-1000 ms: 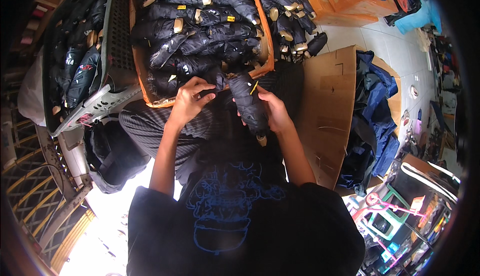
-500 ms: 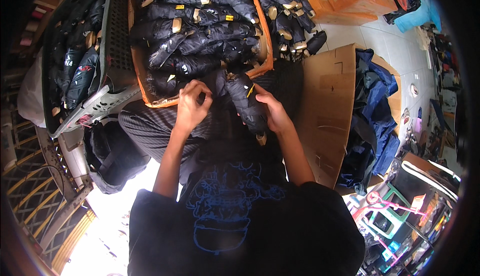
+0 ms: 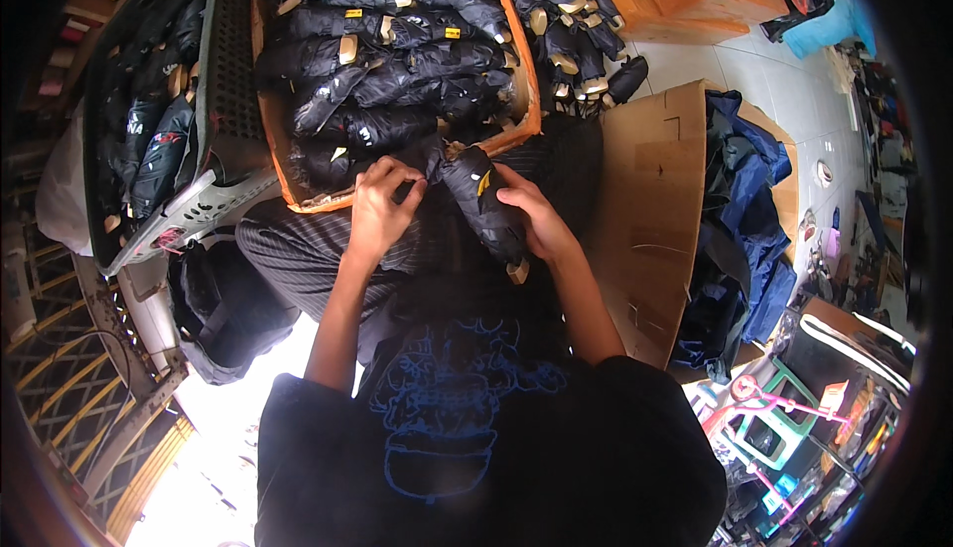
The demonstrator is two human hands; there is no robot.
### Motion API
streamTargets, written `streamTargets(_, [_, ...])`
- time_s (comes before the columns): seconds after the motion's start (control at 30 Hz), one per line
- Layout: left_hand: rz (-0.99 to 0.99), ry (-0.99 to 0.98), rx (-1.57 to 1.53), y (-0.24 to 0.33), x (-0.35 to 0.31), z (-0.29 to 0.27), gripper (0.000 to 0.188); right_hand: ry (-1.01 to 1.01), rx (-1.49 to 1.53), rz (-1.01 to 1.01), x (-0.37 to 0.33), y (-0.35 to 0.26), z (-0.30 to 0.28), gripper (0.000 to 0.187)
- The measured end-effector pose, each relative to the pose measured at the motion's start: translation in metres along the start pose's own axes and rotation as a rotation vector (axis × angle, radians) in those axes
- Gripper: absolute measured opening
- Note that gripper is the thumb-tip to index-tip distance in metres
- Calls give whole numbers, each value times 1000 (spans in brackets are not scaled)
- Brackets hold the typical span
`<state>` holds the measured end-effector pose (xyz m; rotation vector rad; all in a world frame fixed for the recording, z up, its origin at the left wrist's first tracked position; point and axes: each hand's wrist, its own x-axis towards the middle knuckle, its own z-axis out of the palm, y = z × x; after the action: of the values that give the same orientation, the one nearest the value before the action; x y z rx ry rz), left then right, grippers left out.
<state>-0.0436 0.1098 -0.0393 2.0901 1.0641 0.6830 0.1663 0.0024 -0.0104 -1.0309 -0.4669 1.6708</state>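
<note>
A black folded umbrella (image 3: 480, 211) with a beige end and a yellow tag lies slanted above my lap. My right hand (image 3: 537, 211) is wrapped round its right side, thumb on top, the other fingers hidden beneath. At the umbrella's upper left, my left hand (image 3: 383, 207) is closed in a pinch on a dark flap of fabric (image 3: 425, 162) that seems joined to the umbrella; the fingertips partly cover it. Just beyond both hands stands an orange-edged box (image 3: 536, 100) filled with several similar black umbrellas (image 3: 427, 78).
To the left is a grey perforated basket (image 3: 235, 100) of black bundles, with a black bag (image 3: 223, 309) below it. An open cardboard box (image 3: 645, 219) holding dark blue fabric (image 3: 759, 219) stands at my right. More umbrellas (image 3: 576, 36) lie beyond, beside an orange taped box (image 3: 675, 1).
The umbrella has turned slightly in my right hand, so its yellow tag faces up more. My right hand has shifted a little left; the left stays closed in nearly the same place.
</note>
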Motion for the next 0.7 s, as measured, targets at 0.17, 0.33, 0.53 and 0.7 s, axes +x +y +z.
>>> streamTargets(0.17, [118, 106, 150, 12, -2, -1, 8, 76, -168, -91, 0, -1, 12, 58])
streamTargets(0.33, [24, 204, 78, 32, -7, -4, 7, 147, -487, -218, -1, -5, 23, 57])
streamTargets(0.53, [-150, 262, -42, 47, -8, 1, 9, 198, -727, -216, -15, -6, 23, 58])
streamTargets(0.7, [-190, 275, -52, 52, -6, 7, 6, 159, -1044, -375, -30, -9, 30, 59])
